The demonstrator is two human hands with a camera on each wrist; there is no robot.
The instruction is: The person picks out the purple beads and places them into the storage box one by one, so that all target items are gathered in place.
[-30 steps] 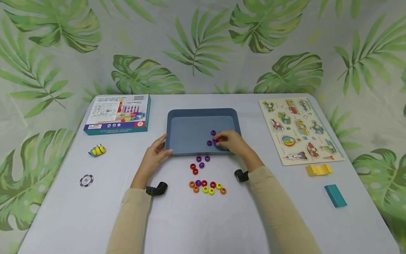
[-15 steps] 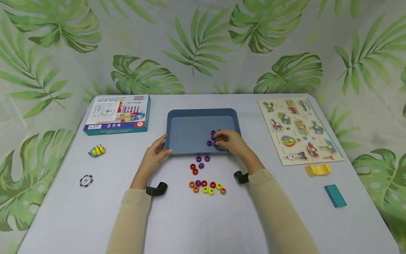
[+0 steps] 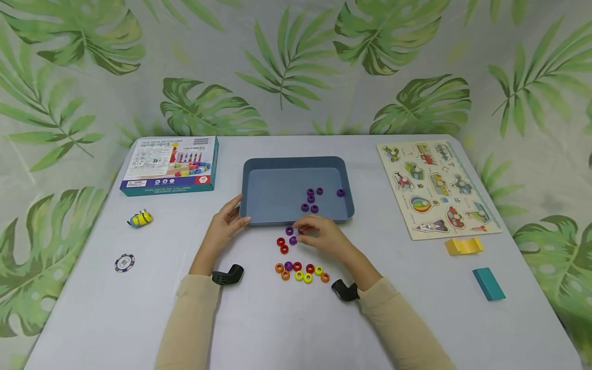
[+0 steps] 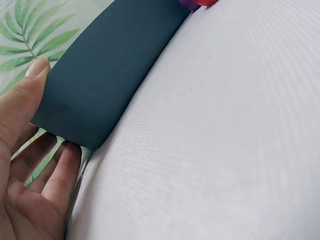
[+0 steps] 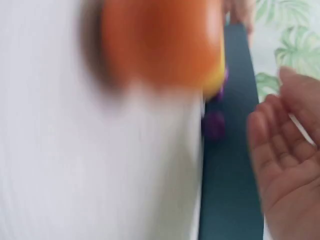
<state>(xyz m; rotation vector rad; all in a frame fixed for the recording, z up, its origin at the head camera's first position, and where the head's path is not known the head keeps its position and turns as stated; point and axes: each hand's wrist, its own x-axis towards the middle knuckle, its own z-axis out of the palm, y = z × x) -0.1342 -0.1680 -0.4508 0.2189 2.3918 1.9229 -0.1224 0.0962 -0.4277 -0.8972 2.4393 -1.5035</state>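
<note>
My left hand (image 3: 224,227) holds the left front corner of the blue-grey tray (image 3: 273,177). In the left wrist view its thumb (image 4: 25,92) lies at the tray's rim, with the fingers at the side wall. Several purple beads (image 3: 311,199) lie in the right part of the tray. My right hand (image 3: 324,237) is just in front of the tray, its fingertips over a purple bead that they partly cover. Its thumb and fingers stand apart in the right wrist view, holding nothing. Close by are another purple bead (image 3: 289,230) and two red beads (image 3: 280,241).
Nearer me lies a cluster of orange, yellow, red and purple beads (image 3: 299,275). A toy box (image 3: 170,165), a bee-like toy (image 3: 140,218) and a round chip (image 3: 125,262) are at left. At right are a puzzle board (image 3: 439,192), a yellow block (image 3: 464,246) and a teal block (image 3: 489,283).
My right hand has left the inside of the tray and moved toward me and left, to the purple beads in front. The purple beads in the tray now show fully. The left hand stays put.
</note>
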